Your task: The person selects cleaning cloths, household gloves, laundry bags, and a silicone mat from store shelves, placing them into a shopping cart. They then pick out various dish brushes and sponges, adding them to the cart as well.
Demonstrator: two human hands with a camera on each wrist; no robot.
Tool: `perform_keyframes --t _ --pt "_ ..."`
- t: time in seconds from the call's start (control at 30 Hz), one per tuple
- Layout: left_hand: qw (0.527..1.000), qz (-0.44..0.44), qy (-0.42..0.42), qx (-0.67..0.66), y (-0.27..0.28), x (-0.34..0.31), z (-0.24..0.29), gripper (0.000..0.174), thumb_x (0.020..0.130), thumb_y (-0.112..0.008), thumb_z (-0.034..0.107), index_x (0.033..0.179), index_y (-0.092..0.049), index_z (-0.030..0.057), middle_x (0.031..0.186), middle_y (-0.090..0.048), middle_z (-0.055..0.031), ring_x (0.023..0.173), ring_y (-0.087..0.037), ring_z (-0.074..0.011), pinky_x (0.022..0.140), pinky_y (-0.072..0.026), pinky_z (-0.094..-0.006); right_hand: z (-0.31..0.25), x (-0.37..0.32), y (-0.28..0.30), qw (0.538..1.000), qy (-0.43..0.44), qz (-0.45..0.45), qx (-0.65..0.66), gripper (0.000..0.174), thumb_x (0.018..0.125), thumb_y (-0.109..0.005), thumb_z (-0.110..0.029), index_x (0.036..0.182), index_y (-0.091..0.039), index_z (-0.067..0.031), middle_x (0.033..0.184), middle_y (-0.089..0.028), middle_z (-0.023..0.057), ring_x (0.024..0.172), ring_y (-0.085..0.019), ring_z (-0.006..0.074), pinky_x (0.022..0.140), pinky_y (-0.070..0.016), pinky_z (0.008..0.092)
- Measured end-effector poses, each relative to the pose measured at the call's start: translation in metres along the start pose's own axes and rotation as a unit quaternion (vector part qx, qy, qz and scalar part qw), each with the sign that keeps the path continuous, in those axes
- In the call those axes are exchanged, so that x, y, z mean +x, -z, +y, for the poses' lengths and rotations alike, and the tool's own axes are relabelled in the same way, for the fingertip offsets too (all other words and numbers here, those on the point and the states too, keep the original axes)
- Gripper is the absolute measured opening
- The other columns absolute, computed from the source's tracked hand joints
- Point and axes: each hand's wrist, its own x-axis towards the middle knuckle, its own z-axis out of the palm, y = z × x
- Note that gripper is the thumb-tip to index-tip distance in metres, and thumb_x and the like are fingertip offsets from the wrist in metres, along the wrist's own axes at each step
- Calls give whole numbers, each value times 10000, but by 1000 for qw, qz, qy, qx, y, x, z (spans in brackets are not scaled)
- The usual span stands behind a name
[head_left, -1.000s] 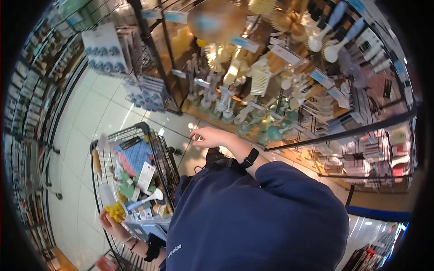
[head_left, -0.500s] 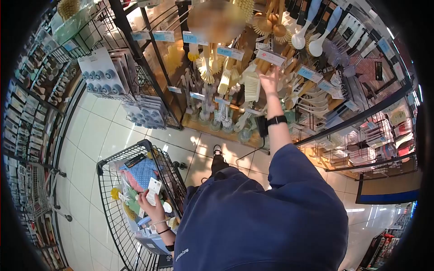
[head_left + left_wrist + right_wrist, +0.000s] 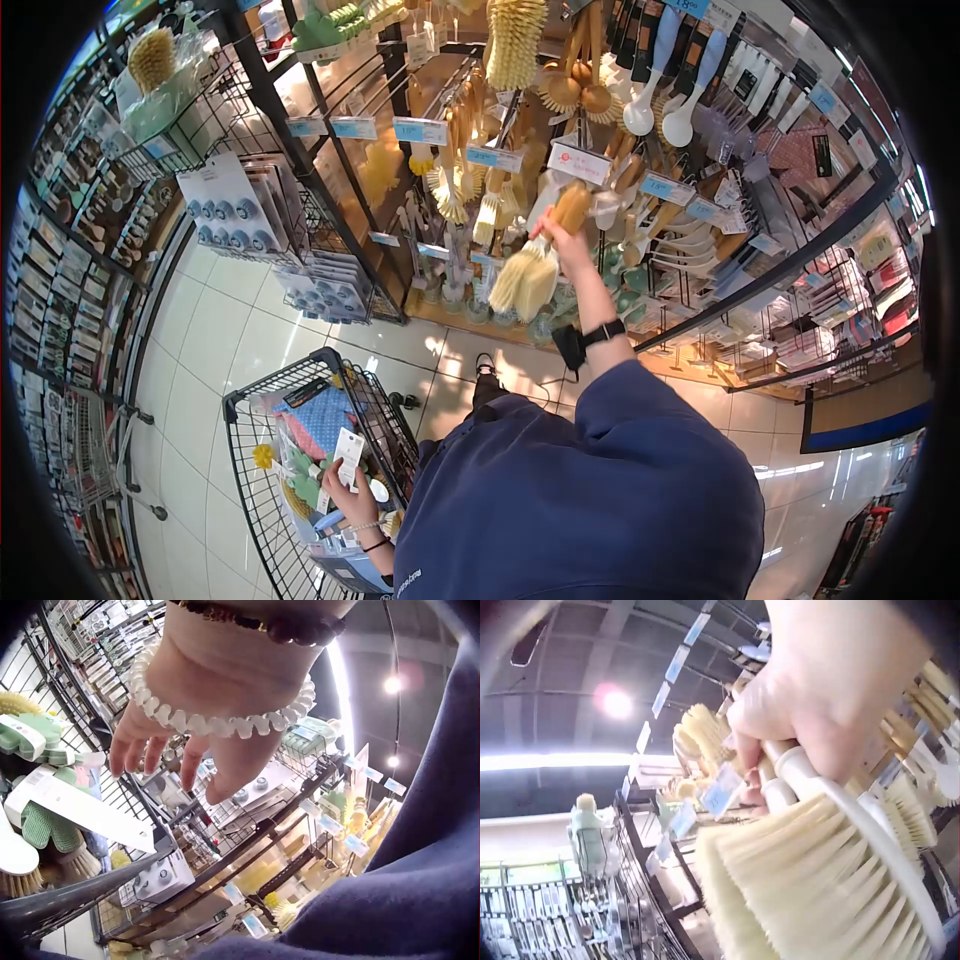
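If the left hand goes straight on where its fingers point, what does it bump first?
Probably the white card label among the goods in the cart, just ahead of the open left hand; depth is hard to judge.

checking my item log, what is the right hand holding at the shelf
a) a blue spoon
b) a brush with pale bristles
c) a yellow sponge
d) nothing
b: the right hand has its fingers curled round the white handle of the brush, whose pale bristles fill the right wrist view.
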Motion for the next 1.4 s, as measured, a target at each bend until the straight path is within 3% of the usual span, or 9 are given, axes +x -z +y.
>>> perform_keyframes --t 0.23,0.3,0.43,0.7,0.87,1.03,1.07,1.27,1.4 --pt "989 -99 -94 -58 -12 14 48 405 748 -616 151 1115 -468 63 1127 -435 -118 1055 -435 -259 818 -394 -368 -3 -102 -61 953 -110 -207 -194 273 793 -591 -298 989 -549 -111 886 -601 37 827 -575 146 802 -442 288" --pt "973 -159 -157 -60 -14 18 76 591 700 -668 157 1210 -404 22 1179 -432 -138 1103 -417 -276 914 -340 -370 -43 -130 -102 851 -210 -264 -402 373 778 -576 -421 1043 -559 -159 960 -608 67 903 -573 173 827 -427 287" --pt "918 -216 -327 -68 -24 19 129 694 621 -722 150 1208 -393 -19 1140 -471 -187 1092 -434 -304 942 -322 -364 -3 -151 -147 854 117 -460 -214 385 623 -670 -228 960 -555 -81 948 -547 78 920 -509 251 819 -419 328" --pt "876 -382 -245 -161 -36 19 127 463 681 -657 47 1095 -455 -1 1026 -525 -132 959 -512 -266 870 -393 -337 -6 -183 -181 789 255 -538 -151 388 576 -695 -257 886 -530 -93 991 -473 52 1014 -443 251 949 -220 532" --pt "903 -339 -131 -231 -18 28 62 400 702 -629 12 1066 -464 9 1004 -531 -109 924 -525 -241 845 -412 -319 -6 -169 -162 803 71 -574 -145 614 617 -705 -322 1115 -453 -66 1086 -460 104 1045 -421 314 893 -367 354" --pt "974 -79 -189 -96 52 52 9 306 746 -629 57 1026 -513 12 982 -558 -84 878 -537 -163 784 -438 -276 -1 -115 -84 755 -21 -391 -527 755 630 -697 -274 1249 -318 -66 1233 -351 179 1108 -390 376 920 -362 401" --pt "981 -68 -104 -149 58 55 1 291 913 -317 186 1076 -495 23 1021 -532 -55 883 -505 -137 794 -419 -217 6 -107 -65 751 -32 -342 -564 730 655 -687 -277 1255 -321 -80 1259 -323 187 1132 -379 364 907 -373 417" --pt "982 155 85 -60 85 75 -92 511 753 -643 209 1138 -436 -58 1081 -520 -158 947 -512 -223 804 -423 -293 12 -60 43 744 -66 6 -665 743 690 -642 -258 1289 -256 -49 1352 -185 237 1230 -262 360 1008 -272 395" --pt "991 48 117 -31 76 76 -147 533 752 -643 210 1159 -420 -53 1089 -513 -157 948 -511 -220 801 -422 -299 3 -32 117 753 22 280 -595 752 674 -631 -207 1279 -241 10 1326 -224 236 1224 -246 371 1011 -250 402"
